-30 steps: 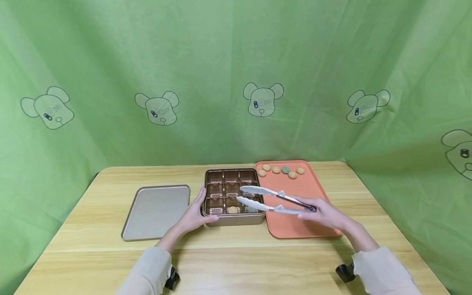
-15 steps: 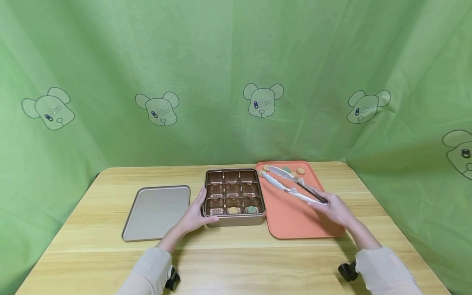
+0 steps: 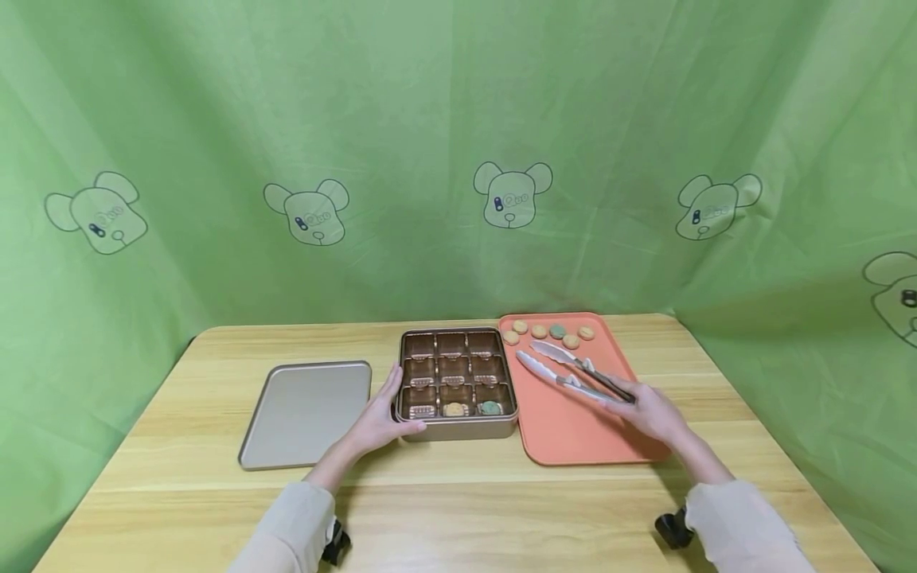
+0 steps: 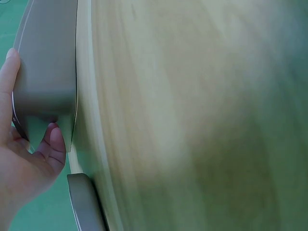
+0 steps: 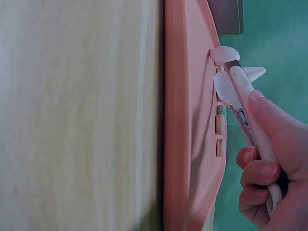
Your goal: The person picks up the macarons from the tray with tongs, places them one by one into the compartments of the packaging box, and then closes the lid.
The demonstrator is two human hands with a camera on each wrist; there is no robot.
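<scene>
My right hand grips the handle end of white-tipped tongs, also visible as the tongs in the right wrist view. Their tips are apart and hold nothing, above the orange tray. Several round cookies lie in a group at the tray's far end. My left hand rests against the near left corner of the gold box, thumb on its front wall. The box has brown compartments; two cookies sit in its front row.
A grey-gold lid lies flat on the wooden table, left of the box. Green cloth with bear prints hangs behind and at both sides. The tray's edge runs past the tongs in the right wrist view.
The tongs left the box, swung right over the tray's far end, then drew back a little toward me. A green cookie now lies in the box's front right compartment. The left hand stayed put.
</scene>
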